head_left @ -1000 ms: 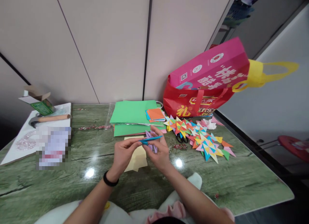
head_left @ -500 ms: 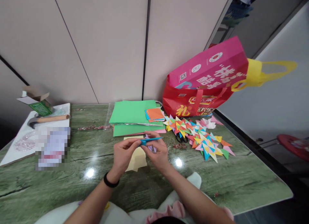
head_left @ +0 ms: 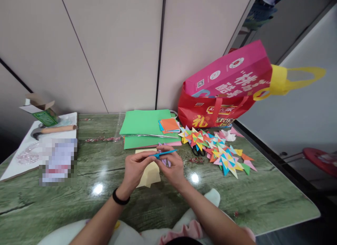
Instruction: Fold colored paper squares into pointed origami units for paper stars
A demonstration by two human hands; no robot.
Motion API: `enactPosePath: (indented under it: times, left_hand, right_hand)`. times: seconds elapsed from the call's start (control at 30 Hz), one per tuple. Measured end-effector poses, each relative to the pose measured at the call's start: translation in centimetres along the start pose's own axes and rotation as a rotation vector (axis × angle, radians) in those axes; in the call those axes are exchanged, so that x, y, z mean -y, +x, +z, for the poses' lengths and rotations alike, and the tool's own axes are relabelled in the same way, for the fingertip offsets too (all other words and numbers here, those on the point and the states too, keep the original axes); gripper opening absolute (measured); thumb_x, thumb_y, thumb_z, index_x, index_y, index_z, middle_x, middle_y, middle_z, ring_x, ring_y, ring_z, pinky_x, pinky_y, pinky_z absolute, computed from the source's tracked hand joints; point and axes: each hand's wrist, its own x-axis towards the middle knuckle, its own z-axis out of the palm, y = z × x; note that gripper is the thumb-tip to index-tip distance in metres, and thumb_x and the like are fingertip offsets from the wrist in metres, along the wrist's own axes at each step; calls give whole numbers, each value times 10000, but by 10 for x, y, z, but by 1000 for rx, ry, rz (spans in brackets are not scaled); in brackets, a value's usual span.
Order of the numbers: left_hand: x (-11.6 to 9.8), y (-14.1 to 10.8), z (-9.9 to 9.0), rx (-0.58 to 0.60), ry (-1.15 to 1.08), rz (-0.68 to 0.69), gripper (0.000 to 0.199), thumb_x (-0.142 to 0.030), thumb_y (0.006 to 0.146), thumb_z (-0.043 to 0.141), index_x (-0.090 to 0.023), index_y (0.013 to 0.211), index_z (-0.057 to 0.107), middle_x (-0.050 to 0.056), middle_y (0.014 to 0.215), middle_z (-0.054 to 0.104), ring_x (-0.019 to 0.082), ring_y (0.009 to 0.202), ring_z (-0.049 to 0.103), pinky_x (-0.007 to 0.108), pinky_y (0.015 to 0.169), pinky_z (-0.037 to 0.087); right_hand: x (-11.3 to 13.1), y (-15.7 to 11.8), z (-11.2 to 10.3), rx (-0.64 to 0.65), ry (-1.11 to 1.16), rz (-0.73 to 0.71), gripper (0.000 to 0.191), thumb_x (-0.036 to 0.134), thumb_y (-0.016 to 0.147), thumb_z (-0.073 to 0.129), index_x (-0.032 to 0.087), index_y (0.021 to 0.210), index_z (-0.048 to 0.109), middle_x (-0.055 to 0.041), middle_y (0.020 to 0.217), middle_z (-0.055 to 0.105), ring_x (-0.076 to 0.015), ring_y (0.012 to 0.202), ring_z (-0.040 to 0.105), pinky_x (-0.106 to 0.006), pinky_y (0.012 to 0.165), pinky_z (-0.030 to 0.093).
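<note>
A small folded piece of blue paper [head_left: 166,153] is held between my two hands, above the green marbled table [head_left: 100,202]. My left hand [head_left: 135,169] pinches its left end with thumb and forefinger. The right end is gripped by my right hand [head_left: 172,169], its fingers partly bent. Beneath my hands lie pale yellow sheets [head_left: 151,174], with purple folded paper [head_left: 164,162] partly hidden behind my right fingers. Just beyond are green sheets [head_left: 144,122] with a stack of orange squares [head_left: 170,124] on top.
Colourful folded paper stars [head_left: 226,159] lie to the right, near black scissors handles [head_left: 198,152]. Behind them stands a red bag [head_left: 195,108] with a pink box [head_left: 229,72]. At the left are a white board [head_left: 13,167], a wooden-handled hammer [head_left: 59,129] and a green box [head_left: 46,116].
My fingers have shifted slightly around the blue paper, which now shows as a flatter strip between them. Both hands stay in nearly the same place.
</note>
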Motion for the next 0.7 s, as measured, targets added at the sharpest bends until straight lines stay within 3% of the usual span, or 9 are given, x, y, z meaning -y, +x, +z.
enactPosePath:
  times: [0.7]
  left_hand:
    - [4, -5, 2, -65, 81, 181, 10, -195, 681, 712, -196, 684, 721, 18, 723, 727, 155, 681, 654, 240, 660, 516]
  right_hand:
    - [-2, -3, 7, 13, 148, 231, 147, 255, 704, 698, 191, 593, 626, -50, 817, 665, -193, 807, 624, -329, 758, 480]
